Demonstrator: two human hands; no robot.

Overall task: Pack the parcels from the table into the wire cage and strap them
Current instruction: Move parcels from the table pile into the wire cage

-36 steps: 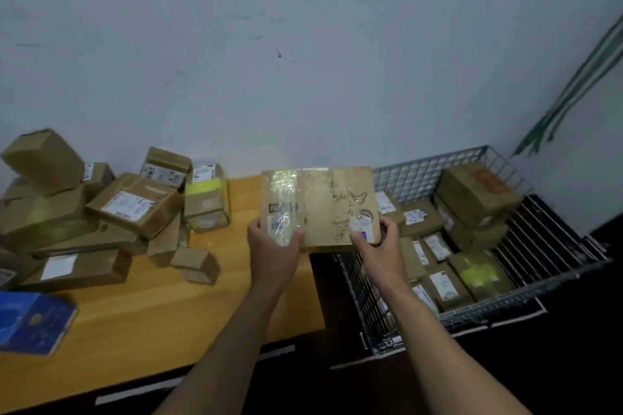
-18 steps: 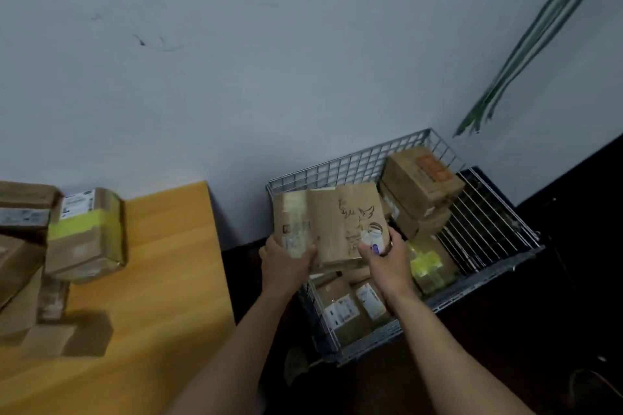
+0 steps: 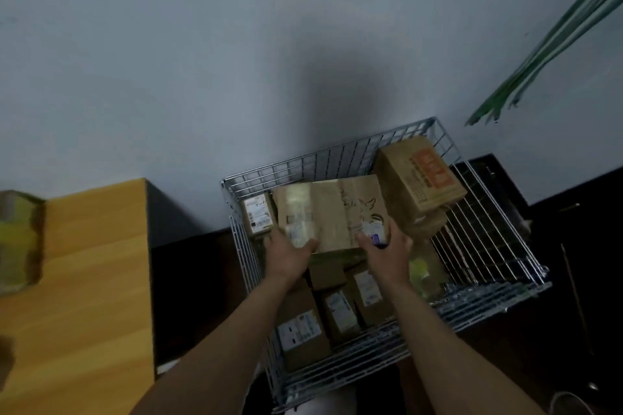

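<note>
I hold a flat brown cardboard parcel (image 3: 333, 212) with a printed drawing and clear tape, over the inside of the wire cage (image 3: 323, 162). My left hand (image 3: 290, 251) grips its near left edge and my right hand (image 3: 387, 246) grips its near right edge. Under it the cage holds several labelled boxes, among them one at the front left (image 3: 301, 335) and a tall box with an orange label (image 3: 421, 175) at the back right. The parcel hides what lies directly beneath it.
The wooden table (image 3: 87, 280) stands to the left of the cage, with a yellow-taped parcel (image 3: 18, 239) at its left edge. A dark gap separates table and cage. A white wall rises behind, and green plant leaves (image 3: 546, 44) hang at the upper right.
Both hands have carried the flat parcel rightward from the table's edge to above the cage and lowered it in. The view has swung right, so most table parcels left the frame.
</note>
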